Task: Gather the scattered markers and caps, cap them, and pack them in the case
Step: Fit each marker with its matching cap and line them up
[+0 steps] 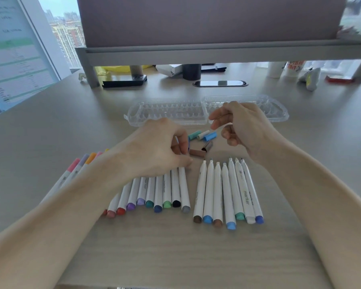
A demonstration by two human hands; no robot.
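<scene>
Several white markers lie in two rows on the desk. The right row has bare tips pointing away from me. The left row runs under my left arm, and its far-left markers wear coloured caps. Loose caps lie between my hands: teal, white, blue, grey-brown and brown. My left hand pinches a blue-purple cap above the tip end of the left row. My right hand hovers over the caps, fingers curled and apart, holding nothing. The clear plastic case lies open behind.
A grey monitor riser spans the back of the desk, with a phone, a dark cup, a cable slot and assorted items under it. A monitor screen stands at the left.
</scene>
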